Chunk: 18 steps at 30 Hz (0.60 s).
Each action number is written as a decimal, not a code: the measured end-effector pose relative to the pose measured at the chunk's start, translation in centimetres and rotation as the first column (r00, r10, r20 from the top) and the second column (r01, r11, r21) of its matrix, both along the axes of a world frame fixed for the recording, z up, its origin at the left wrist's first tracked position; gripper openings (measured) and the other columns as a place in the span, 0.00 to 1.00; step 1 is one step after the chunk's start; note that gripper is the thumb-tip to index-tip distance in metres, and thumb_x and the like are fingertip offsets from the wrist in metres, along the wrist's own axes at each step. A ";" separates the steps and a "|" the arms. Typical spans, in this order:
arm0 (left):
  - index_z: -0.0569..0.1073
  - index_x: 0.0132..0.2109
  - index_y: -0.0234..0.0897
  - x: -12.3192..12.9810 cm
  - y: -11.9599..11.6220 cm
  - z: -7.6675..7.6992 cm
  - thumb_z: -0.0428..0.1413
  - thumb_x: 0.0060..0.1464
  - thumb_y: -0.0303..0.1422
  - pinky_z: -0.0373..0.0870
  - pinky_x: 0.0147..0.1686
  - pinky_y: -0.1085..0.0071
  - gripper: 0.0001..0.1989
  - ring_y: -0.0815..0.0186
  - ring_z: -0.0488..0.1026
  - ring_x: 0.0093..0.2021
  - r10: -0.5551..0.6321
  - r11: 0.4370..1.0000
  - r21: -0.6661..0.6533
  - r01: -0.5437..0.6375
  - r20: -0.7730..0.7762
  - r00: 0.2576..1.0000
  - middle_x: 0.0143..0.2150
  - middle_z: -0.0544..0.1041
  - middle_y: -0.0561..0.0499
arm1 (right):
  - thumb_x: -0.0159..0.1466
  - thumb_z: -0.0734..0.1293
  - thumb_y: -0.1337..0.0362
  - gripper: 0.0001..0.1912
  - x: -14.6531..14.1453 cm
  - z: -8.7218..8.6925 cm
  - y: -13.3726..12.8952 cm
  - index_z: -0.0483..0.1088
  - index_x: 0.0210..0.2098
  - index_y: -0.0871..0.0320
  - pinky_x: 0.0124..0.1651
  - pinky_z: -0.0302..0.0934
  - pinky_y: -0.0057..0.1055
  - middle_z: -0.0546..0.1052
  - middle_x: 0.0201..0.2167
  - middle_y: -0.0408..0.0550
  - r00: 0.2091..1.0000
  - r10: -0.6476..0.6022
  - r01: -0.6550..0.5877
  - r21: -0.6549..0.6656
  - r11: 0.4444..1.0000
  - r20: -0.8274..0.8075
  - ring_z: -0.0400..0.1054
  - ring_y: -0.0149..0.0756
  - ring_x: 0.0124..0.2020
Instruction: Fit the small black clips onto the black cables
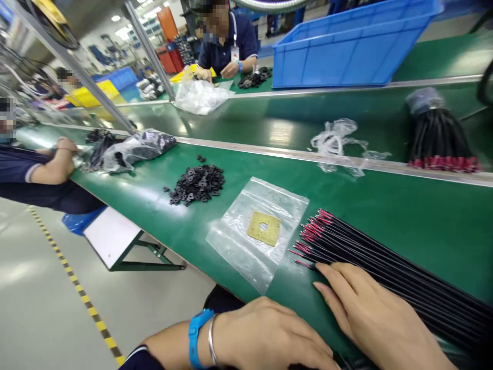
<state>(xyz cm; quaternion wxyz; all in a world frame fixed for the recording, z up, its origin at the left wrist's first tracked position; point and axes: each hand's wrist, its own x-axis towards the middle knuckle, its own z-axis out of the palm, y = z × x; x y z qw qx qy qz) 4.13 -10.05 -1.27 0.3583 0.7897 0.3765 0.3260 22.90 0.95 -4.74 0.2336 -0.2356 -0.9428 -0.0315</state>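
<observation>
A wide bundle of black cables with red and bare wire ends lies across the right side of the green table. My right hand reaches over the bundle's near edge. Its fingertips touch the nearest cable close to the red end, and the thumb stands apart from them. My left hand, with a blue wristband and a silver bangle, is at the bottom edge. Its fingers curl downward by a dark piece only partly visible. What they hold is hidden.
A clear zip bag lies ahead, with a yellow square pad. Beyond are a pile of small black parts, crumpled plastic, another cable bundle and a blue crate. Co-workers sit opposite and at left.
</observation>
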 end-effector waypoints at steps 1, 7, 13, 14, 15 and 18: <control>0.79 0.46 0.37 -1.3 0.3 0.5 0.61 0.56 0.31 0.75 0.45 0.75 0.10 0.62 0.82 0.42 0.051 0.999 -0.007 -0.051 -0.030 0.998 0.43 0.84 0.45 | 0.71 0.54 0.66 0.14 -0.2 -0.3 0.0 0.70 0.39 0.62 0.33 0.57 0.37 0.74 0.32 0.54 1.000 0.018 -0.019 0.018 1.000 0.013 0.67 0.40 0.31; 0.79 0.46 0.41 -13.5 4.6 1.6 0.52 0.62 0.30 0.75 0.45 0.65 0.12 0.61 0.78 0.42 0.795 0.558 0.396 -0.729 -0.505 0.335 0.42 0.81 0.47 | 0.71 0.54 0.65 0.16 0.0 -1.1 0.3 0.66 0.29 0.57 0.34 0.52 0.39 0.68 0.25 0.48 0.991 0.135 -0.135 0.009 0.991 -0.024 0.61 0.39 0.27; 0.81 0.39 0.35 -19.7 8.3 -0.4 0.57 0.57 0.28 0.72 0.47 0.61 0.08 0.55 0.74 0.43 0.762 0.564 0.470 -0.679 -0.613 0.209 0.39 0.77 0.43 | 0.72 0.53 0.65 0.13 -0.1 -1.6 0.4 0.68 0.39 0.58 0.35 0.56 0.33 0.68 0.26 0.44 0.973 0.217 -0.221 -0.056 0.974 -0.075 0.64 0.33 0.27; 0.80 0.38 0.35 -19.7 8.3 -0.5 0.56 0.57 0.28 0.71 0.47 0.61 0.08 0.56 0.74 0.43 0.755 0.571 0.476 -0.669 -0.625 0.200 0.38 0.76 0.43 | 0.72 0.53 0.64 0.13 -0.1 -1.5 0.4 0.68 0.40 0.58 0.34 0.56 0.32 0.68 0.27 0.44 0.974 0.214 -0.219 -0.065 0.973 -0.077 0.64 0.32 0.26; 0.80 0.38 0.35 -19.6 8.2 -0.5 0.54 0.59 0.28 0.71 0.47 0.62 0.09 0.56 0.74 0.43 0.750 0.575 0.483 -0.661 -0.634 0.189 0.38 0.76 0.43 | 0.73 0.54 0.63 0.13 -0.2 -1.4 0.4 0.68 0.40 0.58 0.33 0.56 0.32 0.68 0.26 0.43 0.975 0.210 -0.216 -0.074 0.974 -0.079 0.64 0.32 0.26; 0.79 0.41 0.36 -19.4 7.7 -0.3 0.52 0.60 0.29 0.70 0.47 0.61 0.10 0.54 0.74 0.43 0.742 0.576 0.501 -0.646 -0.651 0.158 0.38 0.77 0.42 | 0.72 0.55 0.61 0.13 -0.2 -1.1 0.3 0.67 0.38 0.58 0.32 0.56 0.32 0.68 0.26 0.44 0.978 0.193 -0.199 -0.092 0.976 -0.077 0.64 0.33 0.26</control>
